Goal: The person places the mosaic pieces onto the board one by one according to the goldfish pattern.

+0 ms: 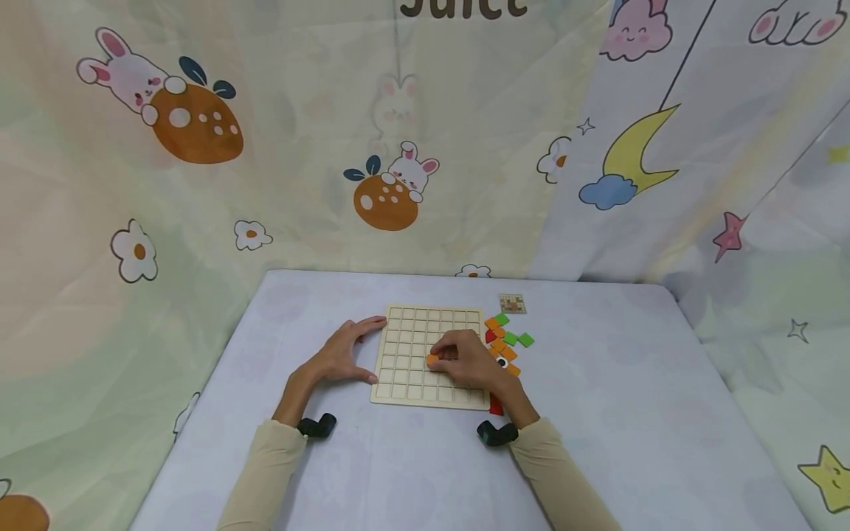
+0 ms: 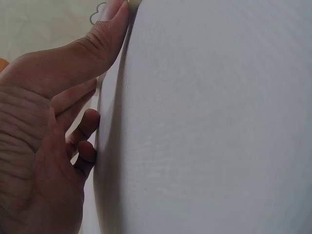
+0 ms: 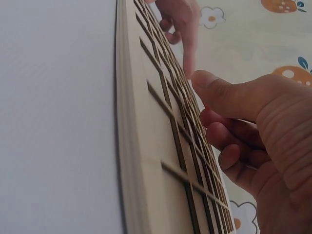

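Note:
A wooden grid board (image 1: 400,375) with square cells lies on the table, seen edge-on in the right wrist view. My left hand (image 1: 337,357) is spread at its left side, with the thumb by the lower left corner and the fingertips at the upper left edge. Over the middle of the board, my right hand (image 1: 468,361) pinches a small orange tile (image 1: 432,359) between thumb and fingers. The right wrist view shows the curled fingers (image 3: 229,156) near the grid, but the tile is hidden there. In the left wrist view, the left thumb (image 2: 92,51) reaches the board's corner.
Several loose tiles lie along the board's right side: orange (image 1: 509,353), green (image 1: 526,340) and red (image 1: 496,405), plus a round black-and-white eye piece (image 1: 502,363). A small patterned card (image 1: 513,304) lies behind them. A printed cloth (image 1: 299,162) hangs behind the white table (image 1: 611,383).

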`<state>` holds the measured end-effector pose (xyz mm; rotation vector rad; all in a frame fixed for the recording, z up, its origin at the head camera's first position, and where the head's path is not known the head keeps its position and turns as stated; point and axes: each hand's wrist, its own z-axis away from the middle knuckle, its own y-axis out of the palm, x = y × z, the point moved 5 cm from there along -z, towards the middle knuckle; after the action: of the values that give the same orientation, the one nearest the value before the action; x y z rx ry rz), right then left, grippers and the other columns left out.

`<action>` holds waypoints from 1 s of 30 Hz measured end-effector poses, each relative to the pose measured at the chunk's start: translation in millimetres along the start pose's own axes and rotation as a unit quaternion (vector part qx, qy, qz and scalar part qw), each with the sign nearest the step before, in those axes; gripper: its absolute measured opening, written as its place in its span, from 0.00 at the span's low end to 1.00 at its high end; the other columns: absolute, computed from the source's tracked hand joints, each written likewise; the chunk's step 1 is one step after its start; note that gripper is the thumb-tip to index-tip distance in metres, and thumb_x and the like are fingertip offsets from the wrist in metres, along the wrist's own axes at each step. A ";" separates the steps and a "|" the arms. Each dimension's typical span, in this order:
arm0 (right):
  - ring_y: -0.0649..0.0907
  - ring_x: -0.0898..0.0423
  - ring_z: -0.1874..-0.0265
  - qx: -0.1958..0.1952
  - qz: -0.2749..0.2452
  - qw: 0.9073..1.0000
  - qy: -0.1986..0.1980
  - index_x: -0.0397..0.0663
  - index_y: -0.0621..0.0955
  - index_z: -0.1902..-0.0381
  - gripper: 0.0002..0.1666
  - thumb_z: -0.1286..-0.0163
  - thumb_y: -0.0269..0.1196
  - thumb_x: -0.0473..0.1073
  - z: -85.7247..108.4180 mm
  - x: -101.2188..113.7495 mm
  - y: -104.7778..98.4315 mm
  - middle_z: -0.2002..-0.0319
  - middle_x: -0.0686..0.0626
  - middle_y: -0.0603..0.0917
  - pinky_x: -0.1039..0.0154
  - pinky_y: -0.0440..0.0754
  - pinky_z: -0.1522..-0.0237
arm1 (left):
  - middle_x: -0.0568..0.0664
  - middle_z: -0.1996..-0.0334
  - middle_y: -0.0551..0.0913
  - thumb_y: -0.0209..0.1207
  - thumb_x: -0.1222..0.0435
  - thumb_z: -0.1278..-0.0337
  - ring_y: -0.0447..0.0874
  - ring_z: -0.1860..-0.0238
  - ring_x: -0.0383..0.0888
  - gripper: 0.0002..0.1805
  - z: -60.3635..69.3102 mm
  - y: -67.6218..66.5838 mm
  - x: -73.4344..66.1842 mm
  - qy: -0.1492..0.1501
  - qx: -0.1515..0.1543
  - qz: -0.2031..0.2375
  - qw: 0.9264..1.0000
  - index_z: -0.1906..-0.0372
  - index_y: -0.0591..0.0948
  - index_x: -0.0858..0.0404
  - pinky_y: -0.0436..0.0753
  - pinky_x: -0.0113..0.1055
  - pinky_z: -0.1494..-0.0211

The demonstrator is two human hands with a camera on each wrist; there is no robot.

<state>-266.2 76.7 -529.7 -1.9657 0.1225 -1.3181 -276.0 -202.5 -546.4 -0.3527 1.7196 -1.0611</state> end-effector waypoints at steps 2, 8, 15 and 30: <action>0.82 0.62 0.69 0.003 0.001 1.000 -0.004 0.45 0.92 0.58 0.09 0.34 0.80 0.40 -3.8 3.7 3.5 0.66 0.53 0.89 0.68 0.81 0.64 | 0.49 0.15 0.69 0.89 0.47 0.67 0.74 0.43 0.47 0.65 0.2 -0.5 0.1 0.000 -0.001 -0.001 1.000 0.17 0.71 0.56 0.75 0.47 0.39; 0.81 0.63 0.69 0.016 -0.009 1.000 -0.017 0.44 0.92 0.58 0.09 0.34 0.80 0.39 -13.4 11.6 15.9 0.66 0.53 0.89 0.69 0.81 0.64 | 0.47 0.15 0.68 0.89 0.46 0.66 0.71 0.45 0.45 0.66 1.7 1.5 1.7 -0.009 0.005 -0.002 1.000 0.16 0.70 0.54 0.73 0.45 0.40; 0.81 0.63 0.69 0.017 -0.013 0.999 -0.031 0.43 0.92 0.58 0.09 0.34 0.80 0.38 -26.9 19.3 27.8 0.66 0.52 0.89 0.69 0.80 0.64 | 0.50 0.15 0.69 0.89 0.47 0.65 0.71 0.46 0.46 0.65 1.5 -1.7 0.6 0.006 0.001 -0.008 1.000 0.17 0.70 0.57 0.73 0.43 0.42; 0.82 0.66 0.67 0.050 0.000 0.998 -0.036 0.41 0.93 0.55 0.10 0.32 0.78 0.38 -48.9 34.8 55.9 0.61 0.48 0.93 0.70 0.81 0.60 | 0.48 0.15 0.68 0.89 0.46 0.66 0.71 0.47 0.45 0.66 0.7 -1.9 2.2 0.005 0.004 -0.003 1.000 0.16 0.70 0.55 0.72 0.42 0.42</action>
<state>-273.0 -5.0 -529.4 -1.9249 0.0207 -1.2276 -276.8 -205.4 -546.3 -0.3495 1.7239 -1.0753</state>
